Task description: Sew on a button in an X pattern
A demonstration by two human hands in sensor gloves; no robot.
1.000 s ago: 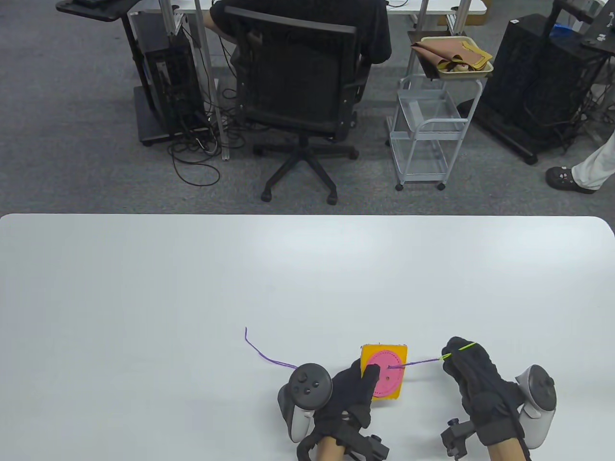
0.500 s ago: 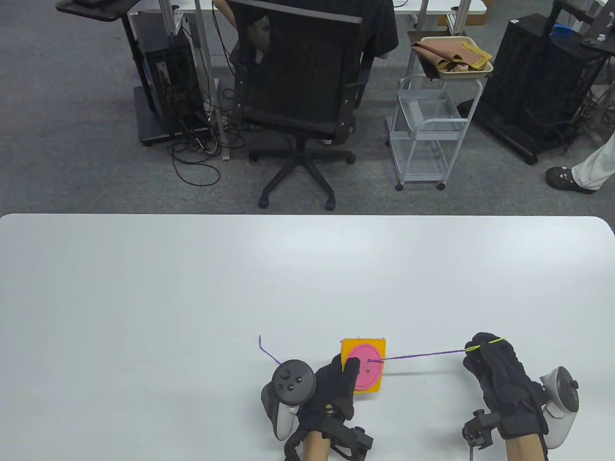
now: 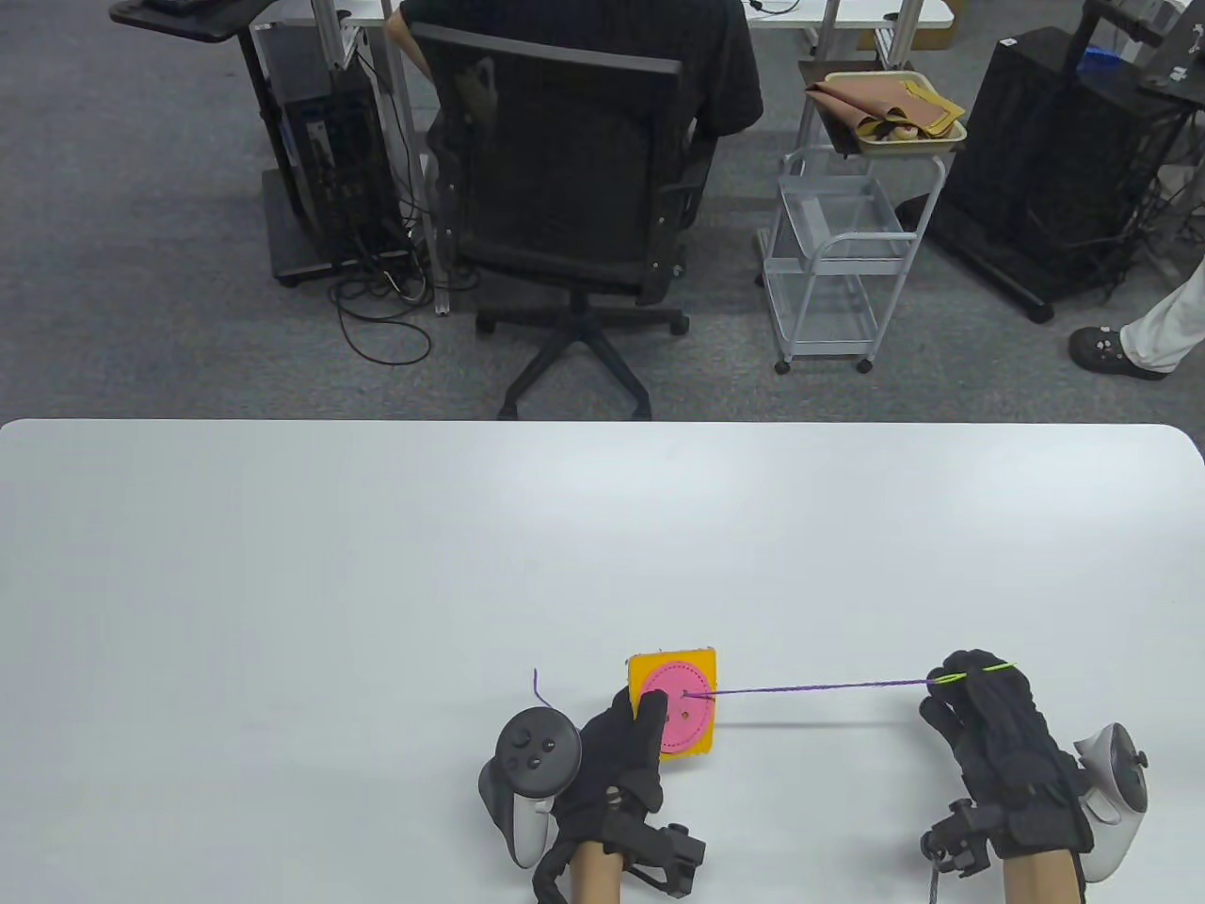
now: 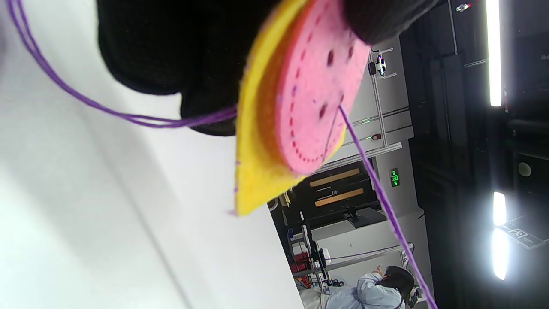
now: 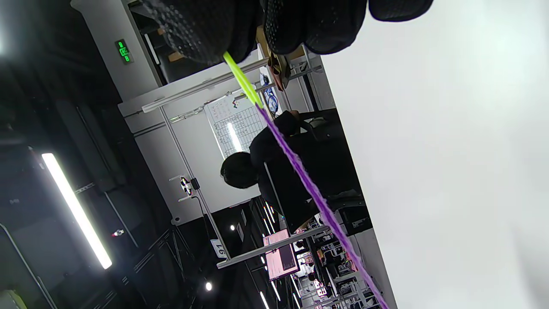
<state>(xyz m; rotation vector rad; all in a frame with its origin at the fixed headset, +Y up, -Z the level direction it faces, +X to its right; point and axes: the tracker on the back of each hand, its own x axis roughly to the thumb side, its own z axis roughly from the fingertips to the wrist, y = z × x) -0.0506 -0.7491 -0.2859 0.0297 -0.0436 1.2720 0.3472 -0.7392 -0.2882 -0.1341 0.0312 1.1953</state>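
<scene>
A pink felt button (image 3: 684,718) lies on a yellow felt square (image 3: 642,674) near the table's front edge. My left hand (image 3: 633,731) grips the square's left side, thumb on the button; it holds the piece off the table in the left wrist view (image 4: 309,98). A purple thread (image 3: 810,688) runs taut from one of the button's holes to the right. My right hand (image 3: 955,680) pinches a lime-green needle (image 3: 990,669) with the thread in its eye; the needle shows in the right wrist view (image 5: 242,79). The thread's loose tail (image 3: 538,686) trails left behind my left hand.
The white table (image 3: 377,565) stretches wide ahead and to both sides. Beyond its far edge stand an office chair (image 3: 565,188) with a seated person and a small wire cart (image 3: 838,254).
My left hand has carried the felt piece to the left while my right hand has moved right, so the thread between them has grown longer and tauter. The loose tail has shortened.
</scene>
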